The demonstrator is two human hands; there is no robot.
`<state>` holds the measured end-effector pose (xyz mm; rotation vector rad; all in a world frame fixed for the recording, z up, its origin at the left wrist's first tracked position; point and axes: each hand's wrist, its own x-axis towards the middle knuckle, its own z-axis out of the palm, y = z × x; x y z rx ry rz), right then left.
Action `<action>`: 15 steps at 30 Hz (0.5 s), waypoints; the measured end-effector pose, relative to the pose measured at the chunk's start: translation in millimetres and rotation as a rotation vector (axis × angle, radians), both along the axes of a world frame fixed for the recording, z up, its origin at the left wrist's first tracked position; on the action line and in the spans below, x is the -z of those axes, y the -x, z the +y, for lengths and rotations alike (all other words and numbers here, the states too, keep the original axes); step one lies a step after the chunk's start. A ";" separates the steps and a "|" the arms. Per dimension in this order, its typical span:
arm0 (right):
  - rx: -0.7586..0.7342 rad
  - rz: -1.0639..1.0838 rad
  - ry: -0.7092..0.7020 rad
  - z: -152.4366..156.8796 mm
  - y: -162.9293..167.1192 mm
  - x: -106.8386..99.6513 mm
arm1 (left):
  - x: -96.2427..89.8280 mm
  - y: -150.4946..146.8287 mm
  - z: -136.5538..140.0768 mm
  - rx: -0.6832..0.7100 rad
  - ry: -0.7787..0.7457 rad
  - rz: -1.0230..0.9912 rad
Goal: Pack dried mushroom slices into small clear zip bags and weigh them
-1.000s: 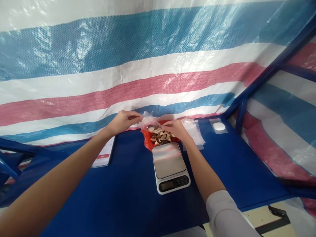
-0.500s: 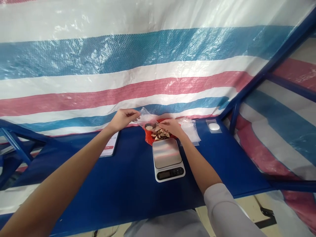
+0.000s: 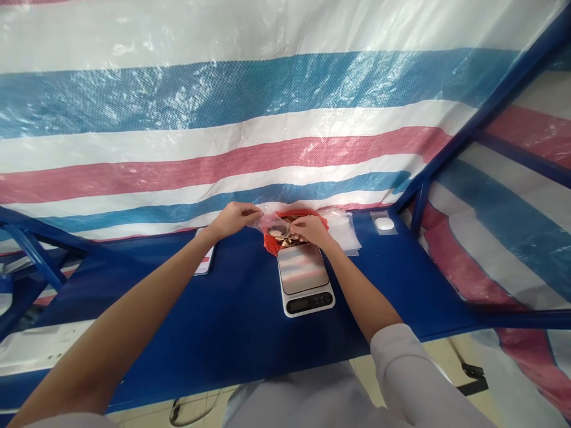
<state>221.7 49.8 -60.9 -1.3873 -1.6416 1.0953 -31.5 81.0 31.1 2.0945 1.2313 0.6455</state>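
Observation:
My left hand is closed in a pinch on the edge of a small clear plastic bag. The fingers of my right hand are pinched at the bag's other side. Below and behind the bag lies an open red plastic bag full of dried slices, pale with dark edges. Some slices show through or beside the clear plastic; I cannot tell which are inside it. Nearest me, a white kitchen scale with a shiny plate touches or nearly touches the red bag.
More clear bags lie right of the red bag. A white rounded object rests on a clear packet farther right. A phone or tablet lies left, a white power strip nearer. Blue frame bars and striped sheeting enclose the blue table.
My left hand has lowered slightly and moved a little right with the clear bag, which now hangs lower over the slices. My right hand stays pinched. The view has shifted slightly.

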 end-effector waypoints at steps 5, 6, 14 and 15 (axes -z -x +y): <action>-0.003 0.007 -0.028 -0.5 2.2 -9.8 | 2.3 0.4 -3.3 -0.069 -0.037 -0.061; 0.006 0.037 -0.028 0.0 0.8 -11.9 | 0.8 0.1 -4.1 -0.084 -0.041 -0.094; 0.118 0.349 -0.015 5.8 -13.2 -17.8 | -7.8 -5.2 -7.0 -0.107 -0.050 -0.186; 0.122 0.370 -0.009 5.5 -13.9 -17.9 | -7.4 -6.0 -7.1 -0.102 -0.050 -0.189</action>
